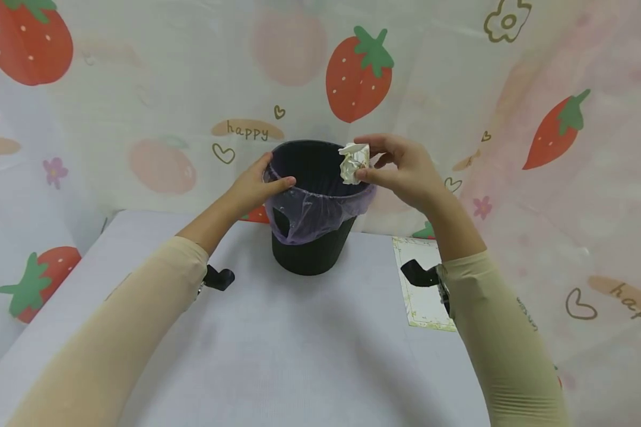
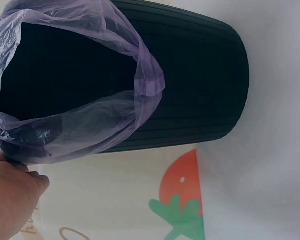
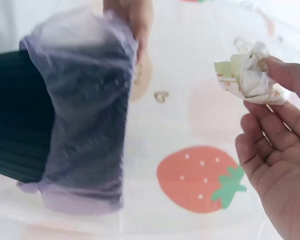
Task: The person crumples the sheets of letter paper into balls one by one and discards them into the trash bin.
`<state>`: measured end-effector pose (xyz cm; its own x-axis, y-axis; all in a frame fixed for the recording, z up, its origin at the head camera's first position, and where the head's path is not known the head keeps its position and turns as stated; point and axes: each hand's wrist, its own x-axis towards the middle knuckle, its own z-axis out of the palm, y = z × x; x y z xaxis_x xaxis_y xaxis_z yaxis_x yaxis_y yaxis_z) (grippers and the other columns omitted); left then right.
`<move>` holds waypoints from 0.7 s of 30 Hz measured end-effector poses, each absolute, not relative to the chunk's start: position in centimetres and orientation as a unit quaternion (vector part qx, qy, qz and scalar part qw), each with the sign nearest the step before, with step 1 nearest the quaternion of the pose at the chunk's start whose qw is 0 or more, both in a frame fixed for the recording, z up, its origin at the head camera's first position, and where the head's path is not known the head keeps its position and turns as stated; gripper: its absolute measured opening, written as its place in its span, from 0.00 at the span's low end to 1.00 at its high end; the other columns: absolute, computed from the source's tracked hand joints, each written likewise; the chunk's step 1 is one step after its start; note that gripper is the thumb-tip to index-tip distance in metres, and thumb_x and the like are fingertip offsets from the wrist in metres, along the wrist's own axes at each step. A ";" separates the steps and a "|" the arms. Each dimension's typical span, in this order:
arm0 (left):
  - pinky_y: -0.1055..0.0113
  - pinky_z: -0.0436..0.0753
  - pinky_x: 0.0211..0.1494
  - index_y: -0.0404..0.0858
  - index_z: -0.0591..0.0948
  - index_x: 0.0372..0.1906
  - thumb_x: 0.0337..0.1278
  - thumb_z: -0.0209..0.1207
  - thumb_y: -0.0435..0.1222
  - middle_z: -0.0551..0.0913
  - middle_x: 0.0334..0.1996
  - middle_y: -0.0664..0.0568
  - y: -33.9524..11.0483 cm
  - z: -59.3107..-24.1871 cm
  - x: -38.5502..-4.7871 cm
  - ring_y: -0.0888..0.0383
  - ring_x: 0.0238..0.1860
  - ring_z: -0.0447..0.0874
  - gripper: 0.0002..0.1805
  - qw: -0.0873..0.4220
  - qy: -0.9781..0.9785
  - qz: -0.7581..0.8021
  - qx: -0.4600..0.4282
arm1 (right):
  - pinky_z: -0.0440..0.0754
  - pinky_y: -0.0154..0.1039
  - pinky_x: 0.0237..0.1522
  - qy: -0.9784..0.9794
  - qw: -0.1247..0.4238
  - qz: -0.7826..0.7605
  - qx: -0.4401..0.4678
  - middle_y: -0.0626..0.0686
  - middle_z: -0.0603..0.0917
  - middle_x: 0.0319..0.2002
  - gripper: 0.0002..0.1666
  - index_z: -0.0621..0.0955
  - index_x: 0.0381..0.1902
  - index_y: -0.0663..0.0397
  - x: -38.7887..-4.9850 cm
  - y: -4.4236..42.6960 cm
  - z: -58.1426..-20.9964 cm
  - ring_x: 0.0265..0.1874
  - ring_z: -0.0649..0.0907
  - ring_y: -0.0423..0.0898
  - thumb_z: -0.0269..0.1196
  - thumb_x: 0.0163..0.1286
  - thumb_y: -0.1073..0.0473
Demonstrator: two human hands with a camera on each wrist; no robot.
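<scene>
A dark bin (image 1: 310,255) stands on the table with a thin purple bag (image 1: 312,216) folded over its rim. At the bin's left rim, my left hand (image 1: 251,187) grips the edge and the bag, thumb over the rim; the left wrist view shows that hand (image 2: 15,195) at the bag's edge (image 2: 85,132). Between thumb and fingers, my right hand (image 1: 406,172) pinches a crumpled piece of patterned paper (image 1: 355,163) at the bin's right rim. In the right wrist view the crumpled paper (image 3: 252,77) is apart from the bag (image 3: 90,120).
A flat sheet with a floral border (image 1: 424,296) lies on the white table (image 1: 299,356), right of the bin. Behind the table hangs a cloth printed with strawberries (image 1: 359,77). Black wrist mounts (image 1: 219,279) show at both sleeves.
</scene>
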<state>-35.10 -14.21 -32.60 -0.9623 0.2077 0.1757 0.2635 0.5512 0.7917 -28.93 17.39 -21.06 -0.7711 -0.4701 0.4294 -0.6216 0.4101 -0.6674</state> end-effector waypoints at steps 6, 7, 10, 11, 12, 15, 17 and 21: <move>0.51 0.48 0.84 0.41 0.43 0.84 0.61 0.60 0.67 0.44 0.84 0.47 -14.3 -32.6 -35.0 0.49 0.83 0.41 0.61 0.029 -0.881 -0.453 -0.132 | 0.84 0.32 0.46 -0.831 0.048 0.455 0.317 0.55 0.85 0.49 0.30 0.79 0.66 0.55 -31.6 17.4 -19.6 0.43 0.85 0.52 0.72 0.66 0.65; 0.51 0.48 0.84 0.40 0.43 0.84 0.61 0.60 0.67 0.44 0.84 0.47 -14.2 -32.6 -35.0 0.49 0.83 0.42 0.61 0.029 -0.881 -0.453 -0.133 | 0.85 0.32 0.48 -0.831 0.041 0.455 0.317 0.55 0.85 0.50 0.30 0.78 0.66 0.55 -31.9 17.4 -19.4 0.45 0.85 0.52 0.71 0.66 0.65; 0.52 0.48 0.84 0.40 0.43 0.84 0.61 0.61 0.66 0.44 0.84 0.47 -14.2 -32.4 -35.0 0.49 0.83 0.42 0.61 0.029 -0.879 -0.457 -0.134 | 0.84 0.32 0.50 -0.838 0.026 0.446 0.314 0.56 0.85 0.50 0.31 0.78 0.67 0.56 -32.9 17.2 -18.7 0.47 0.84 0.52 0.71 0.67 0.65; 0.52 0.48 0.84 0.40 0.43 0.84 0.61 0.61 0.66 0.44 0.84 0.47 -14.2 -32.4 -34.9 0.49 0.83 0.41 0.61 0.028 -0.879 -0.458 -0.133 | 0.83 0.32 0.50 -0.840 0.022 0.443 0.314 0.56 0.85 0.50 0.31 0.77 0.67 0.56 -33.2 17.1 -18.5 0.48 0.84 0.51 0.71 0.67 0.65; 0.52 0.48 0.84 0.40 0.43 0.84 0.61 0.61 0.66 0.44 0.84 0.47 -14.1 -32.3 -34.9 0.49 0.83 0.41 0.61 0.028 -0.878 -0.459 -0.133 | 0.83 0.32 0.51 -0.842 0.019 0.438 0.315 0.55 0.84 0.51 0.31 0.77 0.68 0.56 -33.5 17.0 -18.3 0.49 0.84 0.51 0.70 0.67 0.65; 0.52 0.47 0.84 0.40 0.43 0.84 0.62 0.61 0.65 0.44 0.84 0.47 -14.1 -32.3 -34.8 0.49 0.83 0.41 0.60 0.025 -0.877 -0.461 -0.132 | 0.81 0.33 0.51 -0.848 0.012 0.423 0.318 0.55 0.84 0.53 0.32 0.75 0.69 0.54 -34.4 16.8 -17.9 0.53 0.82 0.48 0.69 0.68 0.65; 0.52 0.47 0.84 0.40 0.43 0.84 0.62 0.61 0.65 0.43 0.84 0.47 -14.1 -32.3 -34.9 0.49 0.83 0.41 0.60 0.024 -0.877 -0.461 -0.132 | 0.80 0.34 0.52 -0.850 0.007 0.418 0.320 0.56 0.83 0.54 0.32 0.75 0.70 0.55 -35.1 16.6 -17.7 0.55 0.81 0.48 0.68 0.69 0.65; 0.52 0.47 0.84 0.40 0.43 0.84 0.62 0.60 0.65 0.43 0.84 0.47 -14.1 -32.3 -35.0 0.48 0.83 0.41 0.60 0.024 -0.878 -0.459 -0.130 | 0.80 0.36 0.54 -0.859 0.002 0.402 0.318 0.56 0.82 0.56 0.31 0.74 0.70 0.53 -36.1 16.3 -17.4 0.57 0.80 0.47 0.67 0.70 0.65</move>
<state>-35.03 -14.10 -32.25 -0.9649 0.2073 0.1612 0.2507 0.5439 0.8009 -36.09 16.34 -17.41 -0.7975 -0.5450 0.2587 -0.5477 0.4741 -0.6894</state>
